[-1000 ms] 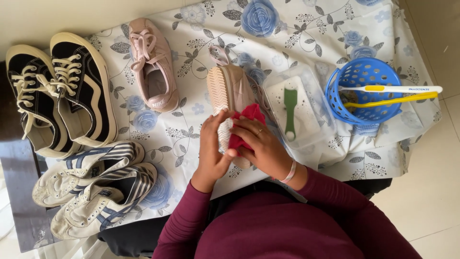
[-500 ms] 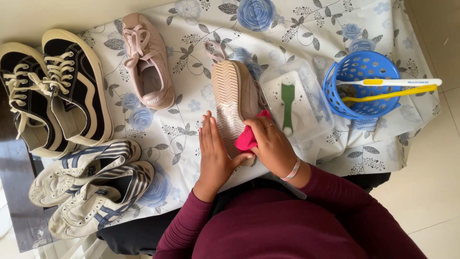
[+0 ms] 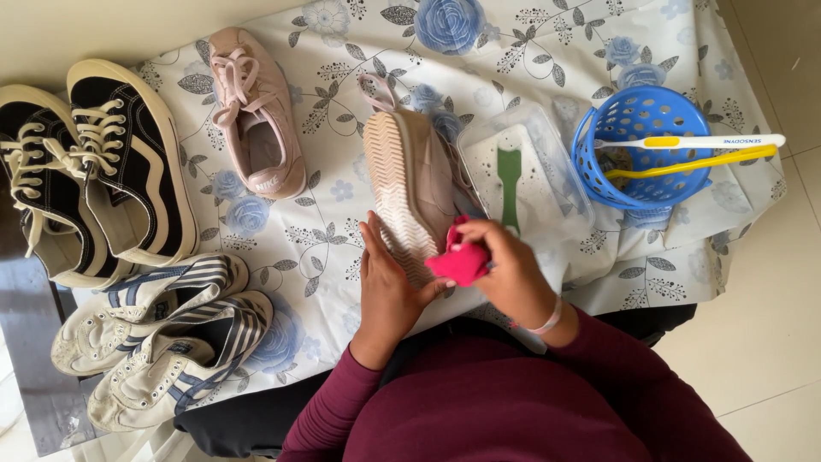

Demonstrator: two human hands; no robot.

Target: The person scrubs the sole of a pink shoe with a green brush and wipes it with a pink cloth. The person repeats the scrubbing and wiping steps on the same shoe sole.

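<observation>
Pink cloth (image 3: 460,262) pinched in right hand (image 3: 513,274) fingers, against tilted shoe (image 3: 410,192) sole; left hand (image 3: 389,291) flat, open, steadying sole.

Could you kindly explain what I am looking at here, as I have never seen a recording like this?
There is no machine: a person wears a camera on the head, looking down at their own hands. The left hand steadies a pink sneaker lying on its side, sole showing. The right hand holds a pink cloth against it. On the floral tablecloth lie its matching sneaker, black sneakers, striped white sneakers, a clear tray with a green tool, and a blue basket with toothbrushes.
</observation>
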